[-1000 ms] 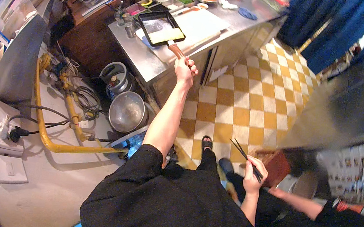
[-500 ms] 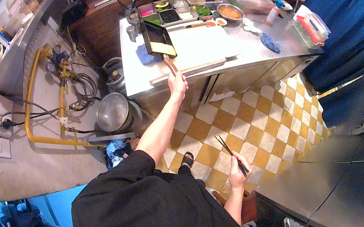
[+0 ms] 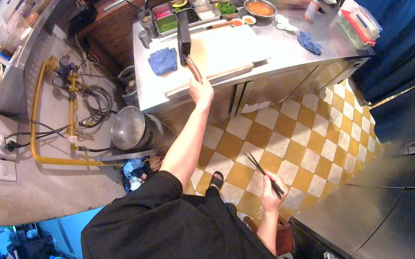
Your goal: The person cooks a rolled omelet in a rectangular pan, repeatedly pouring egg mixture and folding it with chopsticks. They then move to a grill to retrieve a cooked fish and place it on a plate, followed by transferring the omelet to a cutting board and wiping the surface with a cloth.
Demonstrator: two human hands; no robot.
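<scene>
My left hand [image 3: 202, 92] grips the brown handle of a black rectangular frying pan [image 3: 183, 37]. The pan is tipped up on its side over the left end of a pale cutting board [image 3: 234, 49]. Its inside faces away from view, so the yellow sheet of egg seen in it earlier is hidden; I cannot tell if it lies on the board. Lower and to the right, above the floor, my right hand [image 3: 273, 191] is closed round a pair of dark chopsticks [image 3: 259, 166], tips pointing up-left. A folded blue cloth [image 3: 163, 61] lies left of the pan.
Behind the board stand metal trays [image 3: 202, 11] of toppings and a bowl of orange liquid [image 3: 260, 8]. Small sauce dishes [image 3: 248, 19], a crumpled blue cloth [image 3: 309, 43], a torch [image 3: 312, 8] and a red-rimmed container [image 3: 355, 30] line the counter. A metal pot [image 3: 130, 127] sits lower left.
My left hand has turned the frying pan from lying face up to standing on its side, and the egg has gone from sight. The right hand and chopsticks have barely moved.
</scene>
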